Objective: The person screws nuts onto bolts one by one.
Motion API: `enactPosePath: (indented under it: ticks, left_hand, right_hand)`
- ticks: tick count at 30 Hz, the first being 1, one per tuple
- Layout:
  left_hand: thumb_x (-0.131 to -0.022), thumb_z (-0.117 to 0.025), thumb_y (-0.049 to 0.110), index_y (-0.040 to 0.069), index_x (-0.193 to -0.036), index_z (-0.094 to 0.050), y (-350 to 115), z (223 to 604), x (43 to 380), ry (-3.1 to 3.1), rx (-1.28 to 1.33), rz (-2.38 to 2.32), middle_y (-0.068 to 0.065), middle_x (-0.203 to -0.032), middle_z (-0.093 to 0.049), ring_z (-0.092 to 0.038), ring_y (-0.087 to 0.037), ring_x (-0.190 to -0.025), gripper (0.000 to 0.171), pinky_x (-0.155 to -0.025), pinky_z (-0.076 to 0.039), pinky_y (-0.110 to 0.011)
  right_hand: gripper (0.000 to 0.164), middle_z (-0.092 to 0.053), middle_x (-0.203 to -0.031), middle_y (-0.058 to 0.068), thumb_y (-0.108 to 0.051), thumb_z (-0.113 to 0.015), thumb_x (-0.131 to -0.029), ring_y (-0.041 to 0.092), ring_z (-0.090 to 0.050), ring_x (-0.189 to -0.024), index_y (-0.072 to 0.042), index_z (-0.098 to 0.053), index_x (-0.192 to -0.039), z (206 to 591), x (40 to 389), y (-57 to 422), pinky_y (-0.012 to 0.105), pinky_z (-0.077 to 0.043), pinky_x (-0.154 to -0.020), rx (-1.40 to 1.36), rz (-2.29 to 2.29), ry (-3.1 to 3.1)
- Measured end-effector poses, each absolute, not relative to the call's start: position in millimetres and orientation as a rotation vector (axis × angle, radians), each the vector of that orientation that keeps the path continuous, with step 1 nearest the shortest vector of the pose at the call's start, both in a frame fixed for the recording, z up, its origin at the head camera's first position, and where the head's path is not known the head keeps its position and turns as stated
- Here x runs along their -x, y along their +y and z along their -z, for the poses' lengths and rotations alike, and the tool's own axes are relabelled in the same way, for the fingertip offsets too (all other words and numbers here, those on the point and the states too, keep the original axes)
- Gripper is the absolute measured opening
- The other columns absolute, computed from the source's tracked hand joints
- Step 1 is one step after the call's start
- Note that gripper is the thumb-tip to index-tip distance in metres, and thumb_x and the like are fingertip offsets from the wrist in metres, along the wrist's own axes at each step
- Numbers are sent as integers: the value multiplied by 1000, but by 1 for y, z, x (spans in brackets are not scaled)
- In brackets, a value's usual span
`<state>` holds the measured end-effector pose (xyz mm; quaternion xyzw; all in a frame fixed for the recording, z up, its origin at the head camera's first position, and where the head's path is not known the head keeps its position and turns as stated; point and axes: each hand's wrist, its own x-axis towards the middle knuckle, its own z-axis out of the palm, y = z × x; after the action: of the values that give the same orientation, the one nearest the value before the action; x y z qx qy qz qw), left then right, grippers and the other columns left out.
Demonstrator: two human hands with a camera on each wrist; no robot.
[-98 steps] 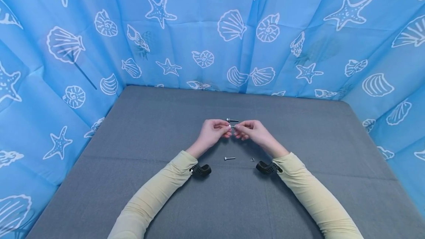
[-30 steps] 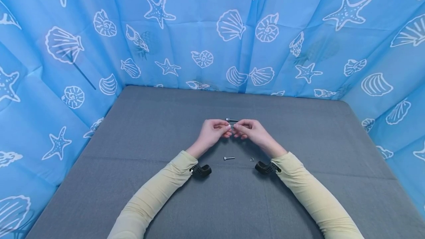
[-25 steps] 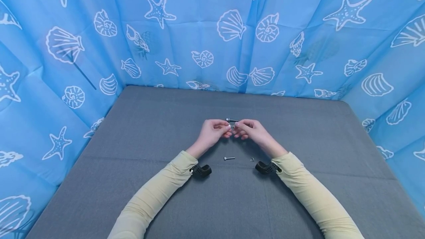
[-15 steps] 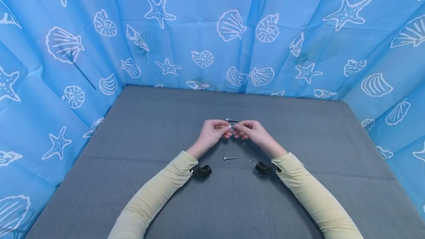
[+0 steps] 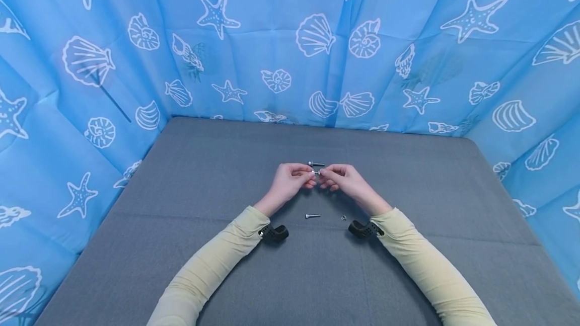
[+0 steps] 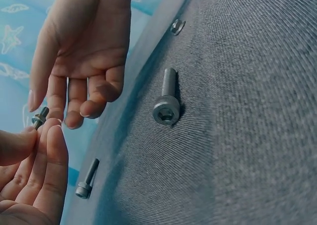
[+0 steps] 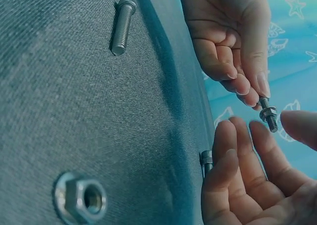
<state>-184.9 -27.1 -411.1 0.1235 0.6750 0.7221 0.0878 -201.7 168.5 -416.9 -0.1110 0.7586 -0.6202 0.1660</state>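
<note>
My left hand pinches a small metal bolt by its head end between thumb and fingers, above the table. A flanged nut sits partway along the threads, with the bolt's tip showing beyond it. Around that threaded end, my right hand has its thumb and fingertips spread apart. In the right wrist view, a gap shows between the right thumb and the nut. The left wrist view shows the same bolt pointing toward the right hand.
A socket-head bolt lies on the grey table below the hands, with a loose flanged nut to its right. Another bolt lies just beyond the hands. A blue shell-patterned curtain stands behind the table.
Compared with a second ago, the right fingertips have shifted slightly rightward from the left hand, showing more of the bolt. The left hand and the things on the table stay put.
</note>
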Motion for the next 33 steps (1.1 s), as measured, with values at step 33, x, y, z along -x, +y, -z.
enactPosePath:
  ticks: [33]
  left_hand:
    - [-90, -62, -4, -16, -102, -63, -22, 443, 196, 2065, -331, -2151, -25, -87, -69, -70, -22, -70, 16, -66, -60, -32]
  right_hand:
    - [23, -68, -89, 13, -11, -62, -94, 25, -66, -83, 6, -59, -109, 421, 200, 169, 31, -55, -64, 370, 1742, 2180]
